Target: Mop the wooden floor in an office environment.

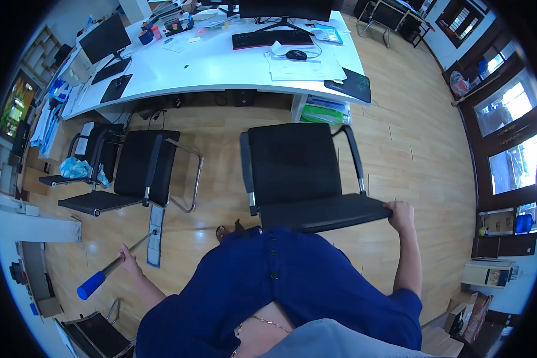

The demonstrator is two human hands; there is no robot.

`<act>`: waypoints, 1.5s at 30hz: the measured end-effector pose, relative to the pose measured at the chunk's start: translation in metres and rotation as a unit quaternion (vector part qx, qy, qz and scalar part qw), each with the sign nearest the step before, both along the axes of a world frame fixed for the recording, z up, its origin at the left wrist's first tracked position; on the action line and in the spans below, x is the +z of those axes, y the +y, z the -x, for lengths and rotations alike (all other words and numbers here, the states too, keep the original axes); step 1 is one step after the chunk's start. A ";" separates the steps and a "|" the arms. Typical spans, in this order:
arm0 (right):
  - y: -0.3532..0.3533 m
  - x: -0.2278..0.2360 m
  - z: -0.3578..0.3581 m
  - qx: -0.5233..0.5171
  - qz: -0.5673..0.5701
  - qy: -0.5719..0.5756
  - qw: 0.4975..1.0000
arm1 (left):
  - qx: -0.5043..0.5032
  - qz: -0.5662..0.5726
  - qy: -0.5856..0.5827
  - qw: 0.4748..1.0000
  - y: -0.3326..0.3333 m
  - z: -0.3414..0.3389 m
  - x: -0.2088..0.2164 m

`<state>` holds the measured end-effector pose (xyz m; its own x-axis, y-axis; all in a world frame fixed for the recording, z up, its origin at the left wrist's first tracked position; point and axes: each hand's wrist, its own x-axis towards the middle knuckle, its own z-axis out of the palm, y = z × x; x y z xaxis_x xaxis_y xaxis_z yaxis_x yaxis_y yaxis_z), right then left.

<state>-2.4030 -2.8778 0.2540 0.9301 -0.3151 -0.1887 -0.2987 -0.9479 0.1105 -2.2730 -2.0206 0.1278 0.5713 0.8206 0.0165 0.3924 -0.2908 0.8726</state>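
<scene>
My right hand (399, 215) grips the top edge of the backrest of a black office chair (304, 173) that stands in front of me on the wooden floor. My left hand (127, 259) holds the shaft of a flat mop; its blue grip end (90, 286) points toward me and its grey-blue mop head (155, 235) lies flat on the floor beside a second black chair (134, 173). My blue garment fills the lower middle of the view.
A long white desk (221, 65) with monitors, a keyboard, a mouse and papers stands behind the chairs. A third chair with a cloth on it (80, 167) is at the left. Another chair (95, 334) is at lower left. Windows and boxes line the right wall.
</scene>
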 end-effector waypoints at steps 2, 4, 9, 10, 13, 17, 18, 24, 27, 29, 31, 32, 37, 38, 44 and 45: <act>0.011 0.000 0.037 -0.055 0.005 -0.014 0.998 | 0.014 0.000 -0.003 1.000 -0.003 0.003 0.003; 0.021 -0.004 0.066 -0.112 0.001 -0.034 0.993 | 0.015 0.017 -0.019 1.000 0.005 0.011 -0.002; 0.041 0.005 0.085 -0.303 -0.020 -0.030 0.952 | 0.019 0.051 -0.034 0.998 0.015 0.035 -0.008; 0.037 -0.001 0.086 -0.316 -0.003 -0.038 0.948 | 0.017 0.054 -0.035 0.998 0.020 0.039 -0.010; 0.038 -0.003 0.069 -0.350 0.043 -0.034 0.935 | 0.027 0.075 -0.039 0.996 0.022 0.043 0.005; 0.028 0.015 0.044 -0.271 -0.044 0.080 0.958 | 0.058 0.088 -0.065 0.992 0.079 0.060 0.004; 0.049 0.037 0.018 -0.253 -0.047 0.105 0.960 | 0.057 0.090 -0.062 0.992 0.088 0.060 0.007; 0.289 0.078 -0.200 0.108 -0.306 -0.179 0.929 | 0.081 0.088 -0.118 0.986 0.137 0.064 0.037; 0.457 0.059 -0.284 0.287 -0.311 0.025 0.906 | 0.066 0.088 -0.149 0.983 0.137 0.049 0.046; 0.558 0.028 -0.307 0.475 -0.385 -0.151 0.777 | 0.027 0.092 -0.148 0.984 0.160 0.063 0.043; 0.645 0.028 -0.326 0.484 -0.387 -0.072 0.782 | -0.004 0.061 -0.122 0.991 0.154 0.059 0.050; 0.680 0.022 -0.331 0.493 -0.376 -0.087 0.780 | -0.001 0.036 -0.104 0.994 0.143 0.057 0.057; 0.804 0.004 -0.353 0.513 -0.316 0.000 0.798 | 0.048 0.055 -0.141 0.987 0.164 0.098 0.044; 0.818 -0.011 -0.356 0.511 -0.305 0.024 0.803 | 0.055 0.048 -0.138 0.988 0.168 0.100 0.042; 0.860 -0.090 -0.367 0.500 -0.212 -0.074 0.837 | 0.098 0.108 -0.185 0.972 0.183 0.092 0.040; 0.866 -0.098 -0.368 0.477 -0.230 -0.038 0.848 | 0.100 0.092 -0.188 0.973 0.180 0.095 0.049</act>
